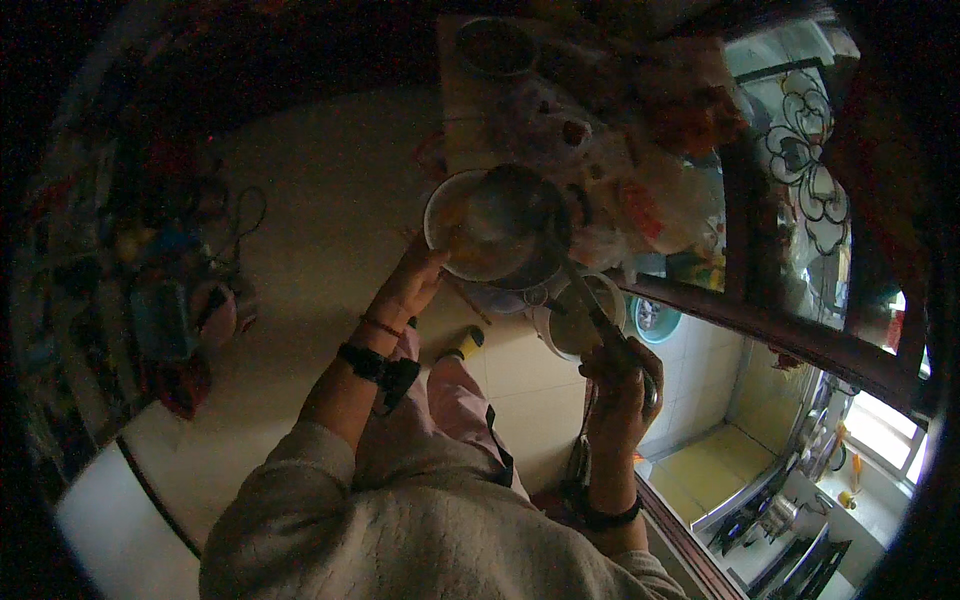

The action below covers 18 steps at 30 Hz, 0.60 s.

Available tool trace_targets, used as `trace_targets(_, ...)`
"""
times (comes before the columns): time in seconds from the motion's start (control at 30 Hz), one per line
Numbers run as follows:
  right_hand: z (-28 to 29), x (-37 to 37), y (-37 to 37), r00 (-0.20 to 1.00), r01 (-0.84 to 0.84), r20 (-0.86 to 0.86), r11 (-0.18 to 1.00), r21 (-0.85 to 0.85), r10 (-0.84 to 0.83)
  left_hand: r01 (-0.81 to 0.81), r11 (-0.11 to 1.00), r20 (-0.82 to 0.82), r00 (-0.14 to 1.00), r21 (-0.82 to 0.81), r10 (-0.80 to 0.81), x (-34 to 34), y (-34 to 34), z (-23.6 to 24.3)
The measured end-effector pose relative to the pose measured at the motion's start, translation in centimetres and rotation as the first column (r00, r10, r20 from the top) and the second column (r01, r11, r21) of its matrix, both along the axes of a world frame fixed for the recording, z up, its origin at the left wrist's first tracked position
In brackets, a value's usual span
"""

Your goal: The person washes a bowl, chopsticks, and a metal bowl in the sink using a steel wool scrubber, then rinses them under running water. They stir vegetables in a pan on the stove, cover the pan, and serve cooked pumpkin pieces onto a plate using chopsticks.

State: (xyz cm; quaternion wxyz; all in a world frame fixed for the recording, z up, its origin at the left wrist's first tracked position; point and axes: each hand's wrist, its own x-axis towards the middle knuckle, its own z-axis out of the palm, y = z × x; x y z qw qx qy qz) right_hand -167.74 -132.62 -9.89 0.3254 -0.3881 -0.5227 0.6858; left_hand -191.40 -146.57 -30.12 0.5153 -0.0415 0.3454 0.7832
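My left hand (408,282) grips the near left edge of a pale bowl (432,212). Yellowish contents show inside it, too dim to name. Fingers of my right hand (622,385) are wrapped round the long handle of a dark round pan (545,258). The pan is at the bowl's right side, overlapping it in view. Whether the two touch I cannot tell. Both are held up in front of me, above floor level.
Beyond the bowl, a cluttered table (462,130) carries plastic bags and a dark round dish (497,47). A pale bucket (560,348) stands below the pan's handle. To the right are a glazed door frame (690,303), a teal basin (668,328) and a stove (785,570).
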Motion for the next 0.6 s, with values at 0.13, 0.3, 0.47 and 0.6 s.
trace_targets(0.13,-0.2,1.4,-0.1,0.957,-0.276,0.245,0.742,0.611,0.155,-0.034,0.999,0.039,0.999,-0.027,0.035,-0.3,0.1,0.7)
trace_targets(0.3,-0.8,2.3,1.2,0.987,-0.023,-0.159,0.998,0.061,0.033,-0.018,0.998,-0.037,0.999,-0.052,0.016,-0.4,-0.7,2.2)
trace_targets(0.47,-5.0,1.6,5.5,0.994,-0.044,0.094,0.994,-0.096,0.053,-0.091,0.992,-0.110,0.991,-0.085,0.082,0.1,-1.1,2.7)
trace_targets(0.6,-12.7,2.0,6.5,0.926,-0.087,0.376,0.986,0.139,0.029,-0.131,0.991,-0.345,0.929,0.034,0.134,0.2,-1.2,1.9)
